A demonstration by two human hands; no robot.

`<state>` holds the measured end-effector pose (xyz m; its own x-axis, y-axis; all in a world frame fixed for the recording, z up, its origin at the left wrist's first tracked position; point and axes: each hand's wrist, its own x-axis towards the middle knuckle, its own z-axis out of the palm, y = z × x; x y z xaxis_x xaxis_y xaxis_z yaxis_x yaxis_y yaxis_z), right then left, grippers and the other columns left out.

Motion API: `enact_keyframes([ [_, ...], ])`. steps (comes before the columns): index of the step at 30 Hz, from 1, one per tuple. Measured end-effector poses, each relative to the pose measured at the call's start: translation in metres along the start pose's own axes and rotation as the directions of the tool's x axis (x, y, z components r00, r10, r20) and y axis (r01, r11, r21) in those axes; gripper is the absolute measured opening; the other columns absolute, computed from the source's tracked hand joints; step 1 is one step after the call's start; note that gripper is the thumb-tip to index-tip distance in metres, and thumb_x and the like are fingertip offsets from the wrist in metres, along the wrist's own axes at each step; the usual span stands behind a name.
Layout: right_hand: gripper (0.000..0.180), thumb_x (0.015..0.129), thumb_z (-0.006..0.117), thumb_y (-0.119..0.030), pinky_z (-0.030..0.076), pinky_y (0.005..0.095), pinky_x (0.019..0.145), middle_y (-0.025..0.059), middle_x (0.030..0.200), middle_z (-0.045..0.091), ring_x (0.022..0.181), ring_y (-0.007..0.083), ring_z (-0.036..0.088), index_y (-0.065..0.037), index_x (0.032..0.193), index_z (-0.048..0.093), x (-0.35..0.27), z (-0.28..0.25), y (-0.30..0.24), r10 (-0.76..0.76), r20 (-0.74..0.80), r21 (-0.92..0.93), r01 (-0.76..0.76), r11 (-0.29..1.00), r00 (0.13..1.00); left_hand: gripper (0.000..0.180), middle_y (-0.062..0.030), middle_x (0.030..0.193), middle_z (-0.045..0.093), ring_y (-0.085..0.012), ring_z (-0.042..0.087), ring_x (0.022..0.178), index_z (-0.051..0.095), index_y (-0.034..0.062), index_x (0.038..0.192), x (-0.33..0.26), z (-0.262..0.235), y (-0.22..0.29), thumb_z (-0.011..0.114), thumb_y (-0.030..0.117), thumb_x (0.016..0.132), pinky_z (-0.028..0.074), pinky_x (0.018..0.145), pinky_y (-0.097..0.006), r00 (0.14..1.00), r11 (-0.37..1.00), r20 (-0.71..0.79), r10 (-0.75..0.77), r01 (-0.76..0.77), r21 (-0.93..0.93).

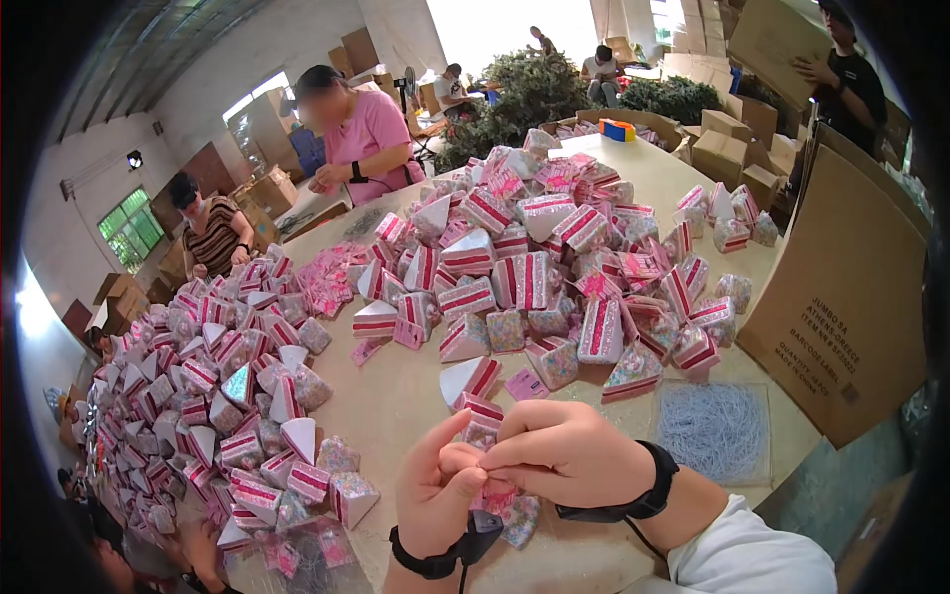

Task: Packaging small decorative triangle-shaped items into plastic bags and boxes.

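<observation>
My left hand [435, 490] and my right hand [574, 457] meet over the near part of the table, fingertips pinched together. Whatever is between them is too small or too hidden to make out. Just under the fingers a pink tag [501, 495] shows in part, beside a sprinkle-covered cake-slice ornament [521, 523]. Another cake-slice ornament [482, 416], pink and white, lies partly hidden beyond my fingers. A loose pink tag [525, 384] rests on the table. Right of my right hand sits a shallow clear tray [762, 436] full of thin clear plastic strands [708, 428].
Heaped cake-slice ornaments [520, 277] cover the table's middle; a larger heap [228, 396] fills the left. Pink tags [327, 282] lie between. A big cardboard sheet [841, 297] stands along the right edge. A person in pink [371, 139] and others work around the table.
</observation>
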<state>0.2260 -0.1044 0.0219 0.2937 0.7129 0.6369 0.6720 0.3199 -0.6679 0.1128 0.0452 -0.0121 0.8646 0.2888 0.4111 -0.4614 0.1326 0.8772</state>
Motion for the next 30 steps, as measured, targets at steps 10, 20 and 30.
enact_keyframes([
  [10, 0.013, 0.076, 0.069, -0.004, 0.047, 0.0324, 0.059, 0.0068, 0.085, 0.056, 0.068, 0.0236, 0.058, -0.006, 0.089, 0.066, -0.001, -0.002, 0.002, -0.034, 0.02, -0.045, 0.035, 0.998, 0.999, 0.054, -0.0099, 0.083, 0.066, -0.0136, 0.061, 0.08, 0.042, -0.0068, 0.132, 0.001, 0.001, 0.002, 0.067, 0.008, 0.086, 0.047, 0.071, -0.022, 0.998, 0.998, 0.042, -0.052, 0.054, -0.039],
  [20, 0.012, 0.076, 0.067, -0.002, 0.046, 0.0287, 0.057, 0.006, 0.082, 0.056, 0.065, 0.0191, 0.056, -0.005, 0.087, 0.066, 0.001, -0.005, 0.005, 0.006, -0.03, -0.023, -0.006, 1.0, 1.0, 0.054, -0.013, 0.081, 0.068, -0.017, 0.063, 0.08, 0.041, -0.0069, 0.132, 0.006, -0.004, -0.001, 0.065, 0.012, 0.087, 0.05, 0.073, -0.027, 0.991, 0.999, 0.121, -0.053, 0.052, 0.013],
  [30, 0.022, 0.081, 0.068, -0.006, 0.043, 0.0227, 0.055, 0.0036, 0.087, 0.057, 0.064, 0.0097, 0.055, -0.006, 0.103, 0.066, 0.004, -0.011, 0.004, 0.197, 0.084, 0.235, -0.212, 0.949, 0.977, 0.056, -0.012, 0.082, 0.067, -0.0175, 0.064, 0.08, 0.04, -0.0069, 0.133, 0.005, -0.004, 0.0, 0.066, 0.007, 0.086, 0.051, 0.073, -0.027, 0.989, 0.992, 0.101, -0.109, 0.115, -0.056],
])
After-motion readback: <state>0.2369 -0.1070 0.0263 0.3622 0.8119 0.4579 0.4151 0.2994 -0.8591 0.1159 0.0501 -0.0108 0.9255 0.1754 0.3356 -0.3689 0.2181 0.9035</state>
